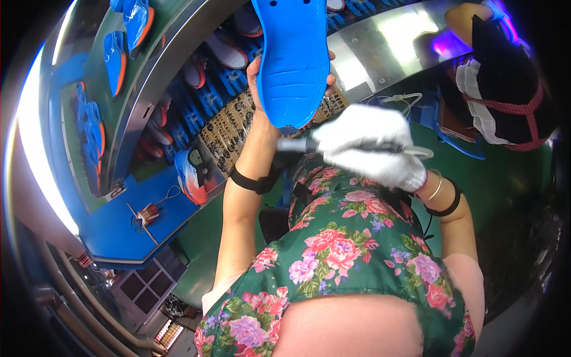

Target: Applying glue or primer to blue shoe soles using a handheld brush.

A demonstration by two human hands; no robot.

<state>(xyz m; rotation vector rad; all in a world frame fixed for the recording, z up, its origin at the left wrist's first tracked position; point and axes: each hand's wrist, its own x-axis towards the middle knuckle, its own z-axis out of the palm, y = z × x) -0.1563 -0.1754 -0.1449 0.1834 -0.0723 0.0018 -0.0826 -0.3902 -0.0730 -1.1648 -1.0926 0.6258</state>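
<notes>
A person in a green floral apron (342,253) holds a blue shoe sole (293,77) at 12 o'clock, its hollow upper face turned to the camera and its rounded end pointing toward 6 o'clock; the bare left hand (256,89) is clamped on the sole from behind, the thumb along the 9 o'clock edge and fingertips curled over the 3 o'clock edge, the palm hidden; the right hand (369,143), in a white knit glove blurred at its edges, is closed around a slim tool (297,144), grey toward its front end, which points to 9 o'clock just below the sole's rounded end; whether tool and sole touch, one cannot tell; the two hands are apart from each other, the gloved one lying toward 4 o'clock of the sole; a black band (253,183) circles the left forearm, and a pale bangle (437,185) rings the right wrist; toward 8 o'clock, a red, white and blue shoe (190,181) stands at the edge of a blue counter (104,229); more blue soles (115,62) lie toward 10 o'clock, while another person (505,77), dressed in black with red straps, appears at 2 o'clock.
</notes>
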